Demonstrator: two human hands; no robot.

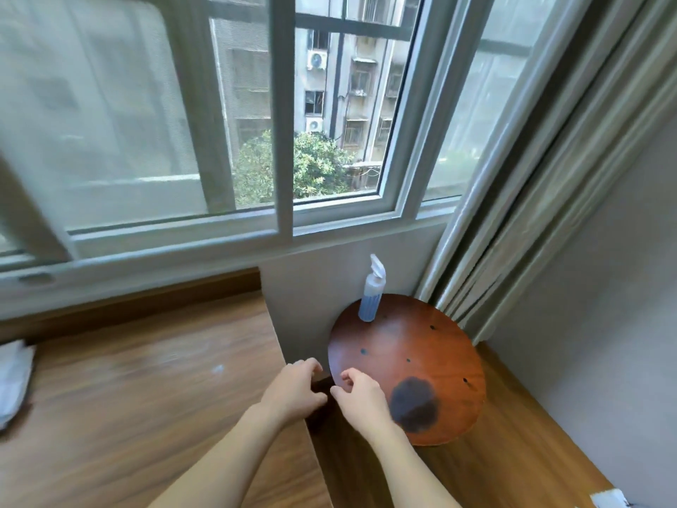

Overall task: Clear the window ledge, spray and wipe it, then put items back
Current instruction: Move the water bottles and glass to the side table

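Your left hand [293, 388] and right hand [361, 397] hang with fingers loosely curled, holding nothing, at the ledge [146, 379] corner — the spray bottle [373, 293] stands at one o'clock on the stool [439, 361].

A spray bottle [372, 292] stands at the far edge of a round stool [421, 361], right of the ledge [146, 368]. Curtains [549, 177] hang upper right; a cloth [13, 379] lies at the frame's left edge.

No readable text, label, brand, number or sign anywhere. Spray bottle [372, 293] on the round stool [432, 361] to the right: plain, no lettering made out. White item [13, 379] at the far left edge: too blurred to read.
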